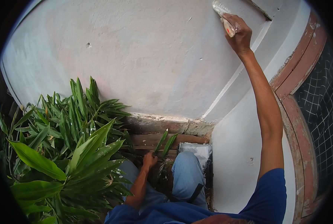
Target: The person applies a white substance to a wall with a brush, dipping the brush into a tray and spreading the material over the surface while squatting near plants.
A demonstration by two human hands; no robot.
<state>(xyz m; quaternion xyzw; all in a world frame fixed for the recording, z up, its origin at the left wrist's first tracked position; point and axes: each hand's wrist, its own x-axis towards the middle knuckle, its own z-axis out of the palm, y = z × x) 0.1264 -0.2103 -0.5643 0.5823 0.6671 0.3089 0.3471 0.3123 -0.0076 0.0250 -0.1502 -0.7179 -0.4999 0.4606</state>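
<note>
My right hand [240,34] is raised high on a stretched arm, its fingers closed round the handle of a paintbrush [230,28]. The bristles carry white paint and touch the upper part of a pale, patchy wall [136,56], close to its right-hand corner. Low down beside my knees, my left hand [149,159] is curled, next to a few narrow green leaves [161,142]. What its fingers hold, if anything, does not show. A dark tray smeared with white paint [200,150] lies just beyond my right knee, which partly covers it.
A dense leafy plant [73,149], some leaves spotted white, fills the left side up to my legs. Brown boards [155,141] run along the wall's foot. At right, a white side wall [237,164] meets a worn reddish window frame [299,127] with wire mesh [321,108].
</note>
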